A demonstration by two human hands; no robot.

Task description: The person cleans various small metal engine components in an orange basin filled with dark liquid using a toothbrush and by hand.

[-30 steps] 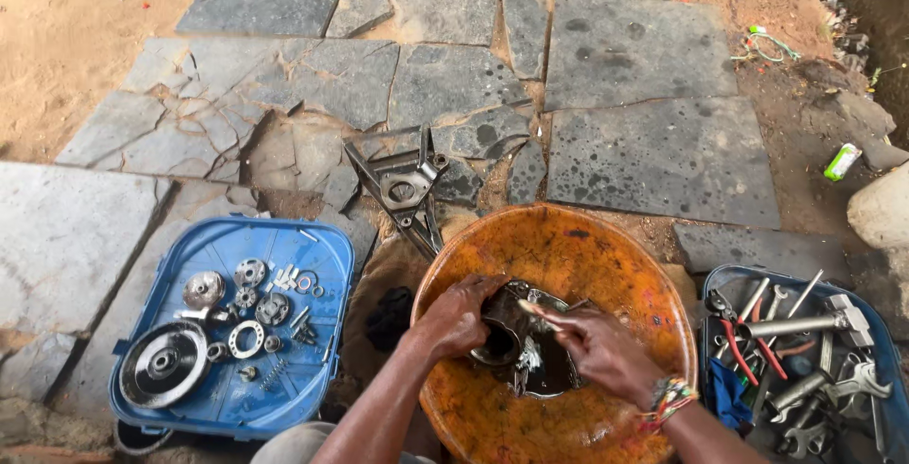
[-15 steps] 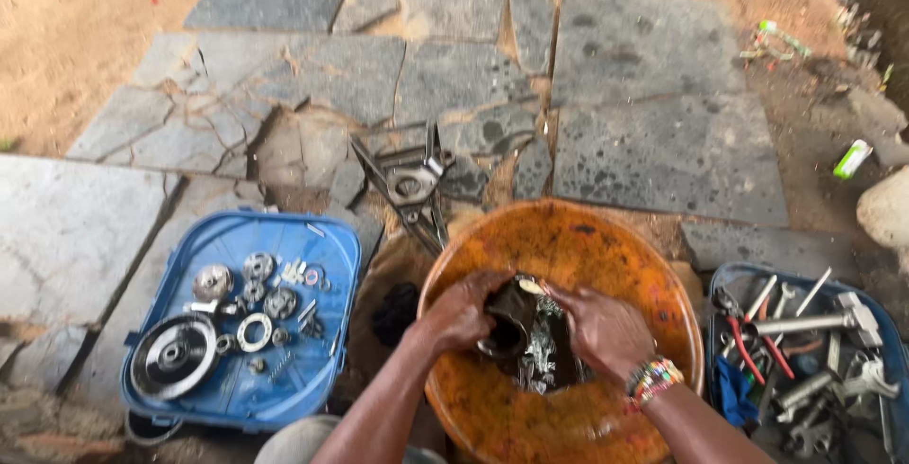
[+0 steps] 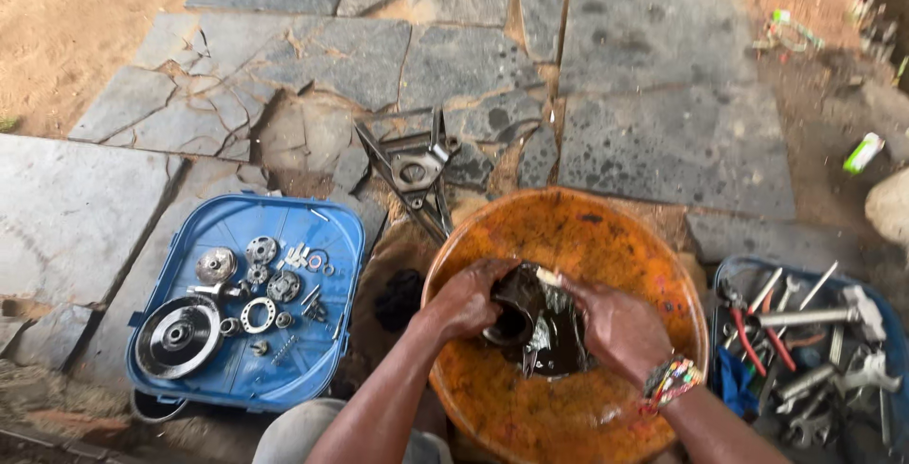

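Cylinder [image 3: 512, 317] sits gripped in the left hand [image 3: 464, 301] over the basin [image 3: 568, 227]; right hand [image 3: 617, 327], at its 3 o'clock, pinches a brush [image 3: 547, 276].

You are looking at a mottled orange basin [image 3: 568, 227] at lower centre, holding black liquid [image 3: 559, 346]. At lower left a blue tray [image 3: 331, 265] is showing silver parts. Your beaded bracelet [image 3: 674, 383] is flashing many colours. Red-handled pliers [image 3: 748, 336] are lying lower right, speckled grey slabs [image 3: 663, 133] above.
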